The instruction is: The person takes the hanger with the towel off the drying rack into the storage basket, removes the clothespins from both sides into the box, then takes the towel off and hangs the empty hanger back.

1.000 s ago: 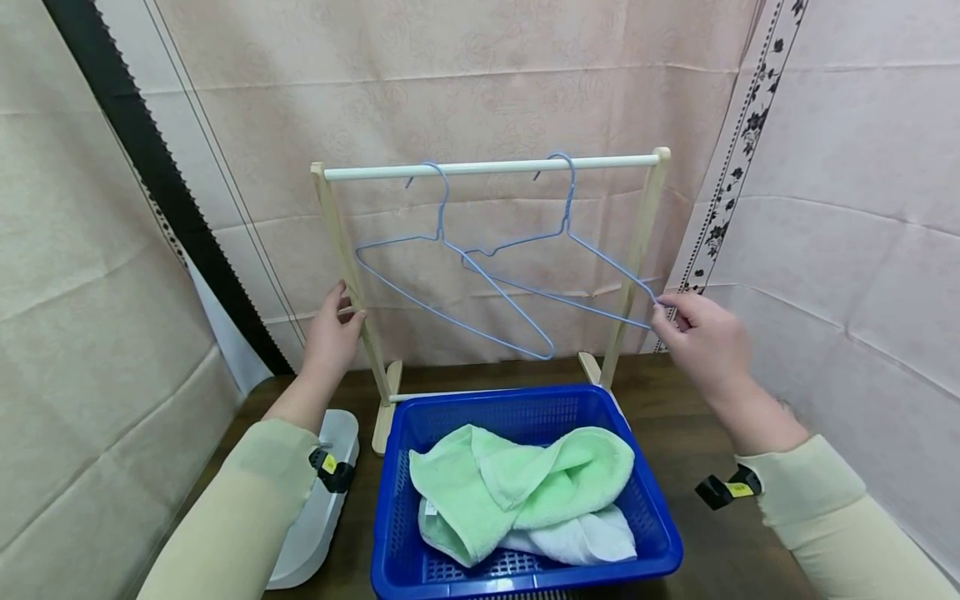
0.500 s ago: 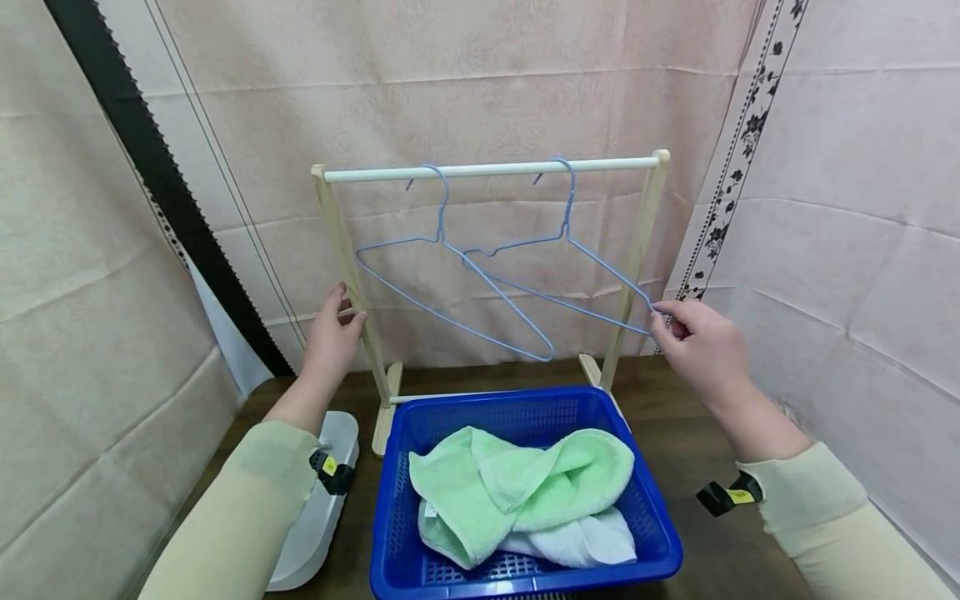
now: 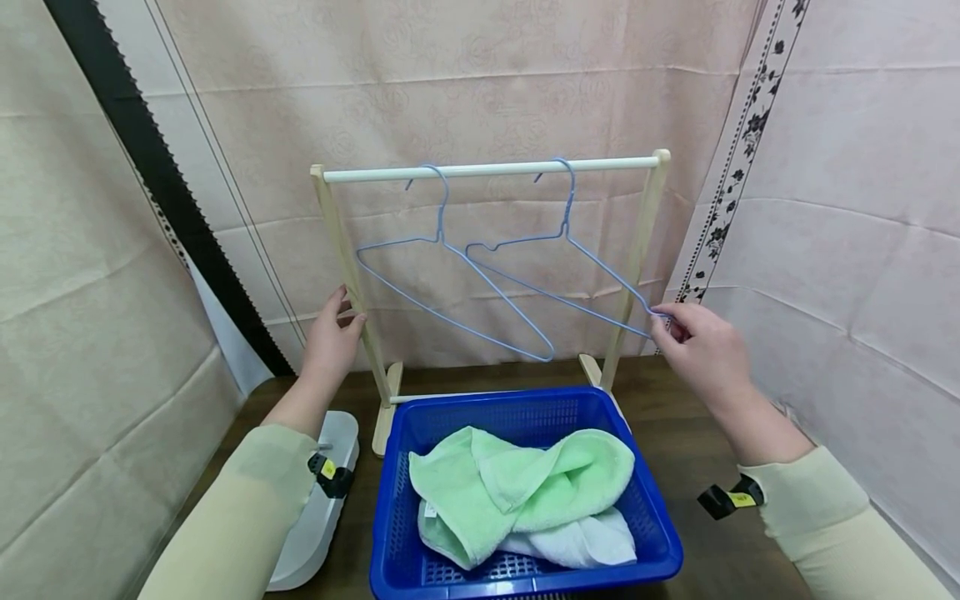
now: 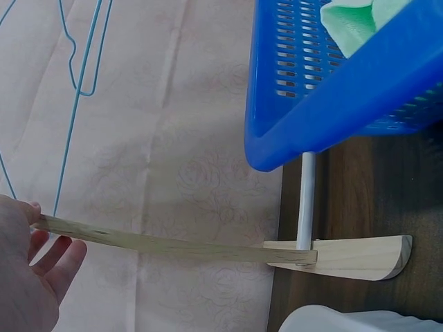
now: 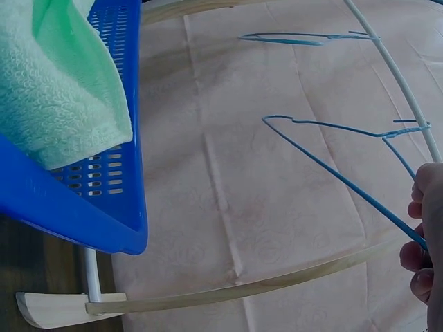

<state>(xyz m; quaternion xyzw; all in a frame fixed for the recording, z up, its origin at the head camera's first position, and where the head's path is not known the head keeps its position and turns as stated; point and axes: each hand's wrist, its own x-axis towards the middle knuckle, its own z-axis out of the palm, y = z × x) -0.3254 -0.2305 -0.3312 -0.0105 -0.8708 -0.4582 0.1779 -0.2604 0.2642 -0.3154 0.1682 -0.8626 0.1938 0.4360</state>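
Observation:
In the head view my right hand (image 3: 701,346) pinches the outer corner of a blue wire clothes hanger (image 3: 525,289), whose hook loops over the rack's white bar (image 3: 495,170). A second blue hanger (image 3: 450,325) hangs from the same bar farther left. My left hand (image 3: 332,337) holds the left wooden post (image 3: 339,229) of the clothes rack, about midway up. The left wrist view shows thumb and fingers around that post (image 4: 173,245). Seen from the right wrist, the curled fingers (image 5: 421,283) cover the held hanger's corner.
A blue plastic basket (image 3: 652,533) stands in front of the rack, holding a green towel (image 3: 525,475) and a white cloth (image 3: 577,540). On the left lies a long white case (image 3: 318,533), partly under my forearm. Patterned cloth (image 3: 480,92) hangs behind the rack.
My right hand has dropped slightly with the hanger's corner, and the hanger's hook now sits a little lower on the bar. The left hand stays on the post.

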